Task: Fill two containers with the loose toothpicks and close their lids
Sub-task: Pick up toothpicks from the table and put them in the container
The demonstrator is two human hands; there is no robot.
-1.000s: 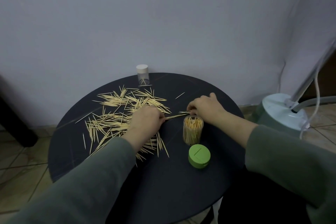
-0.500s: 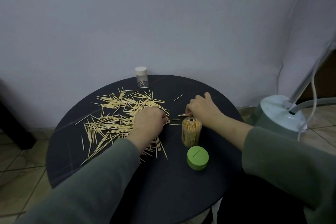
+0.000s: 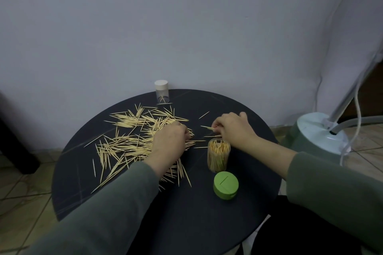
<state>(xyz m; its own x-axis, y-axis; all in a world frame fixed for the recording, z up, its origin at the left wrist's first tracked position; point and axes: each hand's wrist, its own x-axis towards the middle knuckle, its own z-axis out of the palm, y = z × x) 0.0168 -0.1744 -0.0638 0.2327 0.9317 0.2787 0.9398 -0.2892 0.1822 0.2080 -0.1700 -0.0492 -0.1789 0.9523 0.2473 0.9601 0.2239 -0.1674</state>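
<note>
Since a moment ago the right hand (image 3: 233, 128) has pinched toothpicks (image 3: 207, 128), lying crosswise just behind the open container (image 3: 218, 155), while the left hand (image 3: 169, 143) curls over the pile (image 3: 128, 141), grip unclear

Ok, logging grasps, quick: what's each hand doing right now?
Left hand: on the loose toothpicks, grasp cannot be told.
Right hand: pinching toothpicks.

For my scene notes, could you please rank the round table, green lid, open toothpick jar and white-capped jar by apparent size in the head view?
1. round table
2. open toothpick jar
3. green lid, close to the jar, so unsure
4. white-capped jar, though farthest from the camera
</note>
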